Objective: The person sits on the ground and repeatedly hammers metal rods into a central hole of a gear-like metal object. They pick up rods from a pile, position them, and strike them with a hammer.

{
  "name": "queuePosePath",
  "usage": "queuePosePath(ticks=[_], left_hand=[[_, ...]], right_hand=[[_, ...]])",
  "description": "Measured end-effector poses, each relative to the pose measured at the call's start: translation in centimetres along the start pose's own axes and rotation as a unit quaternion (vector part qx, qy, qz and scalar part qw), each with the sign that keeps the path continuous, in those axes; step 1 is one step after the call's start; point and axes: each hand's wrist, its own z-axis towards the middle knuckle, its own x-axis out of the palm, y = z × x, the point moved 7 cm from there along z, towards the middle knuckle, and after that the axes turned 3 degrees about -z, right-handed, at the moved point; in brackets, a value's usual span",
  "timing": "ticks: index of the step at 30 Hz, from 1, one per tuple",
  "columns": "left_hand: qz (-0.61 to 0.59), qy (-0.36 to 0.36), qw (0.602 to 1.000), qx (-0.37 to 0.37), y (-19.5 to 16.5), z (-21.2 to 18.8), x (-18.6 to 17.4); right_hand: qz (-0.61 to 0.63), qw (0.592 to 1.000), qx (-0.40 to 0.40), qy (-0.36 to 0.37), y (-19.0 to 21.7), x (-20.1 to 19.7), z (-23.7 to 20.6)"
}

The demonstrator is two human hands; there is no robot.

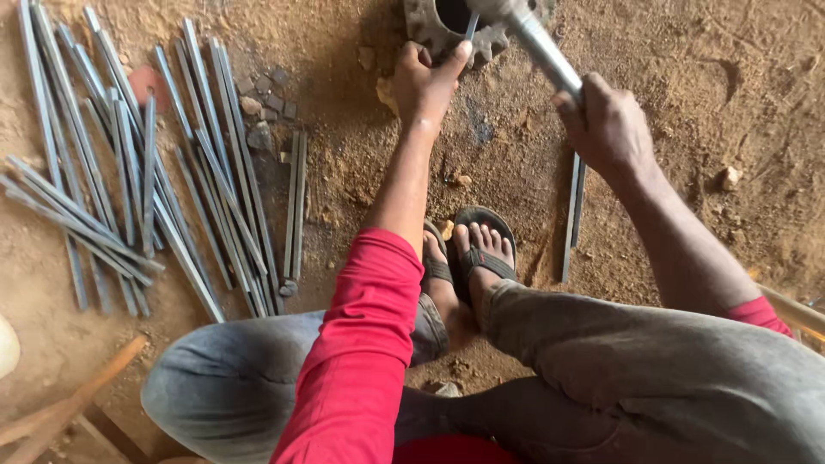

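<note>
Knees and red sleeves fill the foreground; beyond them the left hand (425,82) pinches a thin metal strip (471,26) upright against the toothed gear (494,39) on the dirt floor (670,77), while the right hand (606,125) grips a steel hammer handle (541,47). I judge the strip stiff, light and sharp-edged, best held low; more strips (129,172) lie well apart

Soft warm daylight, slight motion blur.
</note>
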Motion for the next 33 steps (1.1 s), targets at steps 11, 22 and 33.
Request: queuePosePath(ticks=[11, 22, 33], left_hand=[[-0.033, 0.026, 0.989, -0.143, 0.6, -1.6, -0.1], [-0.21, 0.119, 0.952, -0.185, 2.1, -6.9, -1.4], [-0.489, 0.251, 0.792, -0.267, -2.7, -10.5, -0.5]], right_hand=[[0.097, 0.979, 0.169, 0.066, 0.7, 1.9, -3.3], [0.069, 0.956, 0.253, 0.133, 1.8, 0.6, -2.3], [0.05, 0.95, 0.259, 0.17, 3.1, 0.2, -3.0]])
